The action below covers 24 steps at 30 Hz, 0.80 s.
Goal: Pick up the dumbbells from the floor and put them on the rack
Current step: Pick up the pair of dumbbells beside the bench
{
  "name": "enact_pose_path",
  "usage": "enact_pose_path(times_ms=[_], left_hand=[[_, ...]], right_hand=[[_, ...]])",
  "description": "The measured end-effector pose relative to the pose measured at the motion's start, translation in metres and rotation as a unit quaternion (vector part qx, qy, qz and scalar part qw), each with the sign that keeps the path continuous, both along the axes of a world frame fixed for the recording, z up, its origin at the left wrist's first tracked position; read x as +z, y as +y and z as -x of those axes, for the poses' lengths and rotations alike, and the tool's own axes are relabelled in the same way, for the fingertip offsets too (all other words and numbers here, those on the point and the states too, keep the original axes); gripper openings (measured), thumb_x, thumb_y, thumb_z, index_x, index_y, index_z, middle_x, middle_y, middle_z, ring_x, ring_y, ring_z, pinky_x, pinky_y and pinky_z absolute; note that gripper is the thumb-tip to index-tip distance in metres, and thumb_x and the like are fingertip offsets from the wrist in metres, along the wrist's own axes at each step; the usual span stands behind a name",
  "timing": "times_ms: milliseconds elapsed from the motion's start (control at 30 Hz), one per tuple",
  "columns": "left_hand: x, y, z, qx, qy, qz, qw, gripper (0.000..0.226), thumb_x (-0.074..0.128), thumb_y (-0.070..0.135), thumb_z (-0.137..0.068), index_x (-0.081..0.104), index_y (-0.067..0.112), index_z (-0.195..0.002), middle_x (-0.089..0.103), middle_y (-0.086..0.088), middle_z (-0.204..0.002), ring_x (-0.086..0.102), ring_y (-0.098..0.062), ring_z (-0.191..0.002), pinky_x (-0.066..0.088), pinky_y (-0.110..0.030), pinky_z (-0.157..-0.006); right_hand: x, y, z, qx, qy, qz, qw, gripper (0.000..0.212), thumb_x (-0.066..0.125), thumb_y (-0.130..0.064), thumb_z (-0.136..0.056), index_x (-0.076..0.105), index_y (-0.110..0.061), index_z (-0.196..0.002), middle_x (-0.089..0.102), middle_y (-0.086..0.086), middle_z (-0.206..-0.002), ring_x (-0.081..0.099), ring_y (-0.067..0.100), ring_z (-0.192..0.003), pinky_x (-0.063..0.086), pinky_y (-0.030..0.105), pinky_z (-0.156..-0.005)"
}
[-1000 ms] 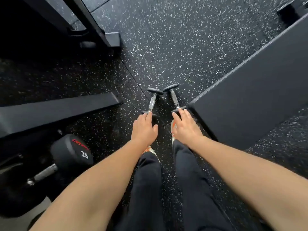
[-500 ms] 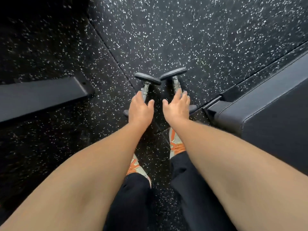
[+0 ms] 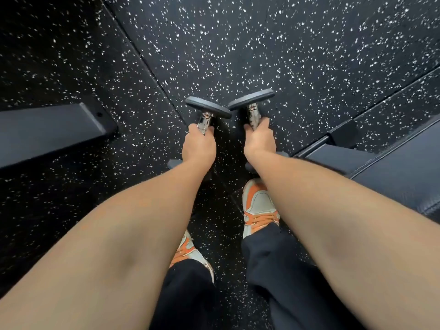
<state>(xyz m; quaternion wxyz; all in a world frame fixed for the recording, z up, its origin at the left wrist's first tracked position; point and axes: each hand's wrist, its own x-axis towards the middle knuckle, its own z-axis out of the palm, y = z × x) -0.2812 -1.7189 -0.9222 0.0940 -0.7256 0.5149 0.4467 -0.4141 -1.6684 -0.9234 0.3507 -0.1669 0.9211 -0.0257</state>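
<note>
My left hand point(image 3: 198, 148) is wrapped around the left dumbbell point(image 3: 206, 110) handle, my right hand point(image 3: 259, 139) around the right dumbbell point(image 3: 252, 103); far plates jut just ahead of my knuckles. I judge the pickup barely begun. No rack in view; carry and racking remain.

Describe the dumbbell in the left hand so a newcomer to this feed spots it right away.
Start at the speckled black floor mid-frame, where two small dumbbells lie side by side ahead of the orange shoes. The left dumbbell has its metal handle wrapped by the left hand. Its far disc sits lower in frame than its neighbour's.
</note>
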Motion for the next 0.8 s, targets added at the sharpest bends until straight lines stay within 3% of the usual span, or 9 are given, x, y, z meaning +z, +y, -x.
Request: enact_pose_path(times_ms=[200,400,500,600,700,800], left_hand=[[0.006,-0.004,-0.006,0.021,0.014,-0.025,0.999,0.035,0.041,0.052,-0.093,0.043,0.018,-0.102,0.053,0.001,-0.084,0.052,-0.023,-0.075,0.036,-0.038,-0.066],[0.056,-0.007,-0.017,0.11,0.025,-0.017,0.994,0.036,0.044,0.05,-0.092,0.047,0.017,-0.103,0.054,0.002,-0.079,0.05,-0.015,-0.066,0.032,-0.035,-0.056],[0.104,-0.008,-0.027,0.139,0.04,-0.002,0.989,0.035,0.044,0.052,-0.092,0.046,0.018,-0.1,0.054,0.003,-0.077,0.051,-0.015,-0.064,0.028,-0.031,-0.05],[0.164,-0.01,-0.04,0.148,0.059,0.014,0.987,0.036,0.046,0.053,-0.091,0.046,0.019,-0.1,0.056,0.003,-0.078,0.053,-0.017,-0.068,0.033,-0.034,-0.056],[0.235,-0.01,-0.055,0.145,0.074,0.025,0.986,0.032,0.048,0.053,-0.092,0.045,0.023,-0.1,0.056,0.005,-0.079,0.055,-0.022,-0.072,0.037,-0.036,-0.066],[0.313,-0.013,-0.069,0.147,0.089,0.035,0.985,0.027,0.049,0.051,-0.093,0.043,0.025,-0.1,0.059,0.001,-0.087,0.054,-0.026,-0.076,0.037,-0.036,-0.071]], right_hand=[[0.007,0.0,-0.005,-0.04,-0.039,0.042,0.998,0.035,0.05,-0.04,-0.097,0.045,-0.01,-0.113,0.058,0.01,-0.091,0.054,0.031,-0.081,0.033,0.035,-0.067],[0.068,-0.006,-0.021,-0.058,-0.082,0.062,0.993,0.035,0.052,-0.037,-0.097,0.046,-0.01,-0.118,0.055,0.003,-0.088,0.052,0.027,-0.076,0.035,0.033,-0.067],[0.118,-0.006,-0.026,-0.034,-0.104,0.057,0.992,0.031,0.051,-0.036,-0.098,0.045,-0.011,-0.114,0.058,0.005,-0.09,0.056,0.029,-0.076,0.038,0.033,-0.062],[0.181,-0.01,-0.03,0.006,-0.106,0.05,0.993,0.027,0.048,-0.036,-0.099,0.042,-0.012,-0.109,0.059,0.009,-0.09,0.056,0.03,-0.073,0.036,0.032,-0.048],[0.256,-0.014,-0.037,0.037,-0.116,0.061,0.991,0.027,0.049,-0.035,-0.099,0.042,-0.011,-0.11,0.063,0.013,-0.096,0.061,0.034,-0.081,0.051,0.044,-0.068],[0.341,-0.021,-0.048,0.043,-0.126,0.085,0.987,0.026,0.049,-0.035,-0.099,0.043,-0.012,-0.112,0.063,0.012,-0.099,0.06,0.033,-0.081,0.049,0.044,-0.073]])
